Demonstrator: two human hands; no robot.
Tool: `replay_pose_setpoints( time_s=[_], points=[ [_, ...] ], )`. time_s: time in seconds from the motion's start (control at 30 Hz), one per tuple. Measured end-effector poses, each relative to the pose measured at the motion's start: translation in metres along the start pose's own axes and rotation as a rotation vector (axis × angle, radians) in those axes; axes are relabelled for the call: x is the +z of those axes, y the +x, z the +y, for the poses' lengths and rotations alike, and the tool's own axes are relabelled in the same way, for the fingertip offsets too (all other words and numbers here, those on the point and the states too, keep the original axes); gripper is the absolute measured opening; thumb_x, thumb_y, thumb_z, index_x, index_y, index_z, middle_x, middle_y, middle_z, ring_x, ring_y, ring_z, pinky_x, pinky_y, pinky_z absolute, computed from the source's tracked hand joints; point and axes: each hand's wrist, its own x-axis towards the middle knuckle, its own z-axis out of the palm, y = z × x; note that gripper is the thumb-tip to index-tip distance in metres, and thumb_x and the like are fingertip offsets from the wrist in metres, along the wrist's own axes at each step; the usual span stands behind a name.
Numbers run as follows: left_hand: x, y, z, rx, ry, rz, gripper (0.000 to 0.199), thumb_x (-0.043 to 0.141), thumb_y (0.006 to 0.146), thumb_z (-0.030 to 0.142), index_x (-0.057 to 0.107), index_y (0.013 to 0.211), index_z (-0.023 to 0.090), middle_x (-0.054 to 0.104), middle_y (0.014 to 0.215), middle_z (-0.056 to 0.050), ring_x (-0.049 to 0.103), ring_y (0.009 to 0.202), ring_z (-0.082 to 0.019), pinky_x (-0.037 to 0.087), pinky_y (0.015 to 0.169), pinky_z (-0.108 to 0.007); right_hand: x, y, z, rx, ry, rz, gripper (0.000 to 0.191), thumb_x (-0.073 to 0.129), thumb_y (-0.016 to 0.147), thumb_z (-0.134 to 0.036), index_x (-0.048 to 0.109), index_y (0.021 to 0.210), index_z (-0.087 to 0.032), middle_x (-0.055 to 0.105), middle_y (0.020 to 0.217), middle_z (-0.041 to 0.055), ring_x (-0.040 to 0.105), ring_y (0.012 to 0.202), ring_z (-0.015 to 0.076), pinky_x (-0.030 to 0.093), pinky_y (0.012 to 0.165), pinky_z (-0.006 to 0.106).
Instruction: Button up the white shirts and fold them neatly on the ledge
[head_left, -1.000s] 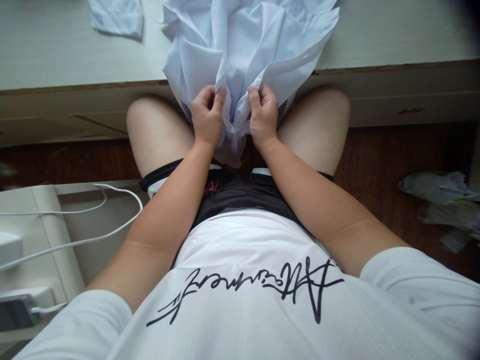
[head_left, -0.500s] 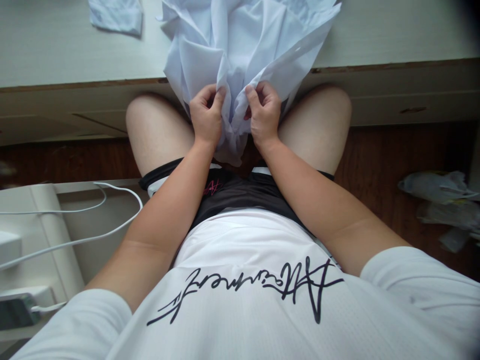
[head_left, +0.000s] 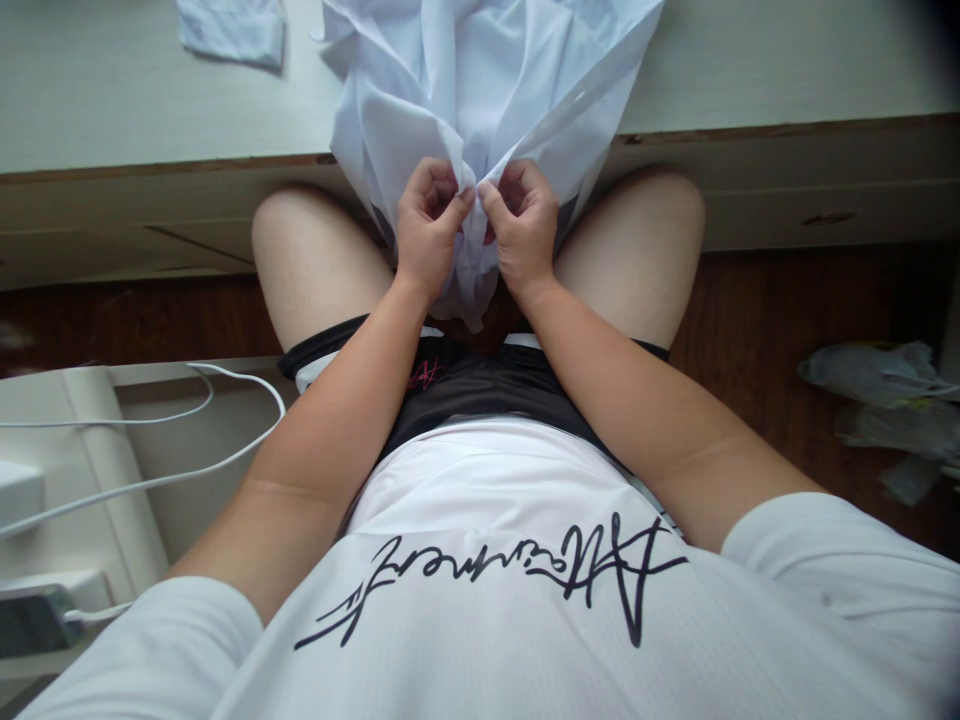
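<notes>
Left hand [head_left: 429, 232] and right hand [head_left: 527, 230], close together, pinch edges of cloth [head_left: 487, 90] draping off the surface [head_left: 765, 70].

Across the far side runs a pale desk [head_left: 787, 70] with a worn brown front edge [head_left: 750, 132]; on its far left lies a folded piece of white cloth [head_left: 231, 32]. Below the desktop on the right, the pale front panel [head_left: 750, 210] carries a small dark slot [head_left: 829, 218]. Reddish-brown wood flooring [head_left: 750, 320] shows beneath, and crumpled clear plastic bags [head_left: 874, 372] lie on it at the right. At near left stands an off-white plastic unit [head_left: 124, 470], with a looping white cable [head_left: 225, 462] over it. A dark-faced device [head_left: 34, 620], cut by the left edge, has a white plug [head_left: 97, 612] at its end.
</notes>
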Motion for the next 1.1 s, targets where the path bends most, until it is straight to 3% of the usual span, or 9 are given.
replay_pose_setpoints(
  time_s=[0.23,0.4,0.73,0.93,1.1],
  points=[
    [0.000,-0.001,0.007,-0.010,-0.007,-0.015,0.033,0.067,0.091,0.062,0.065,0.091,0.030,0.062,0.077,-0.001,0.068,0.075,-0.018,0.054,0.066,-0.032,-0.004,0.005,0.004,-0.081,-0.008,0.012,0.049,0.060,0.085,-0.079,0.052,0.079,-0.031,0.054,0.073,-0.0022,0.052,0.069,0.0161,0.049,0.065,0.031],
    [-0.001,-0.001,0.006,0.027,-0.011,0.002,0.026,0.076,0.085,0.053,0.068,0.092,0.029,0.068,0.081,-0.001,0.069,0.080,-0.019,0.056,0.071,-0.031,-0.004,0.005,0.005,-0.049,0.001,0.001,0.049,0.058,0.087,-0.077,0.056,0.083,-0.028,0.056,0.076,-0.0008,0.058,0.072,0.0169,0.051,0.062,0.031],
    [-0.013,0.006,-0.014,0.021,0.043,0.247,0.016,0.076,0.082,0.029,0.061,0.077,0.031,0.063,0.076,0.001,0.062,0.071,-0.018,0.054,0.066,-0.032,-0.004,0.002,0.004,-0.056,-0.109,-0.014,0.038,0.060,0.092,-0.066,0.055,0.083,-0.029,0.055,0.078,0.0000,0.060,0.075,0.0186,0.058,0.069,0.032],
    [-0.011,0.003,-0.014,0.049,0.063,0.147,0.013,0.072,0.085,0.032,0.059,0.081,0.029,0.064,0.074,0.000,0.064,0.074,-0.018,0.053,0.065,-0.031,-0.003,-0.005,-0.005,-0.004,-0.072,-0.156,0.040,0.068,0.088,-0.062,0.056,0.080,-0.025,0.054,0.075,-0.0022,0.063,0.079,0.0161,0.058,0.076,0.030],
    [-0.003,0.000,-0.008,0.059,0.066,0.135,0.015,0.073,0.085,0.038,0.061,0.083,0.028,0.065,0.071,0.001,0.064,0.066,-0.017,0.052,0.061,-0.030,-0.005,-0.002,-0.002,0.013,-0.067,-0.113,0.039,0.071,0.086,-0.060,0.056,0.078,-0.025,0.054,0.075,-0.0020,0.062,0.079,0.0159,0.057,0.073,0.028]
  ],
)
